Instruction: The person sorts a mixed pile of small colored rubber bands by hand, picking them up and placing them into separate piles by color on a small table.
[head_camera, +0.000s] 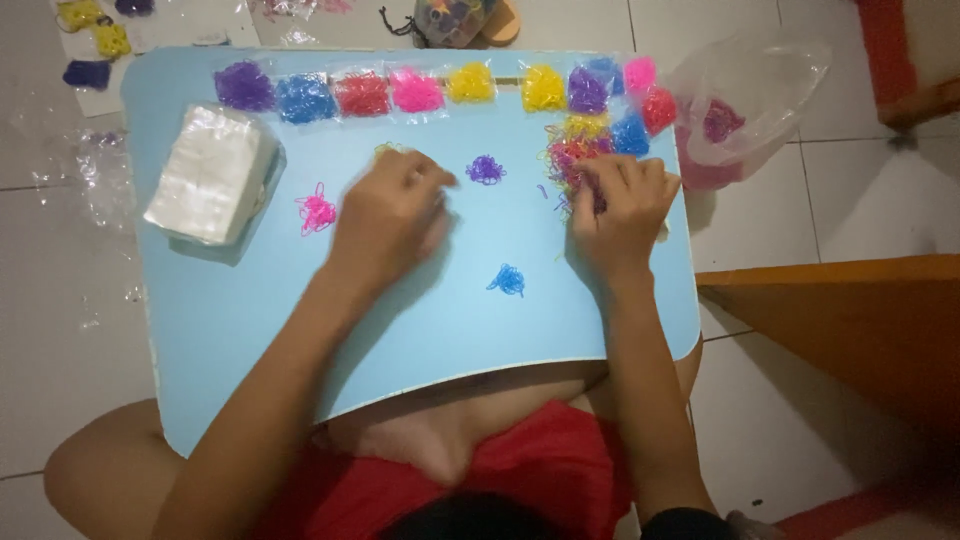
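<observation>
Curled loosely, my left hand (388, 205) rests on the light blue table (240, 320); it is blurred, so I cannot tell whether the fingers pinch anything. Far left on the table sits a white stack of plastic bags (212, 172), squarish and glossy. Just left of my left hand lies a small pink clump of bands (316, 212). Along the far edge runs a row of small clear packets (400, 92), coloured purple, blue, red, pink, yellow, yellow again, then purple. Between my hands lie a purple clump (485, 168) and, nearer me, a blue clump (508, 280). My right hand (622, 200) has its fingers drawn together on the mixed pile of coloured bands (572, 150), touching it. Beyond the table's right edge stands an open clear plastic bag (760, 85) with pinkish bands inside.
</observation>
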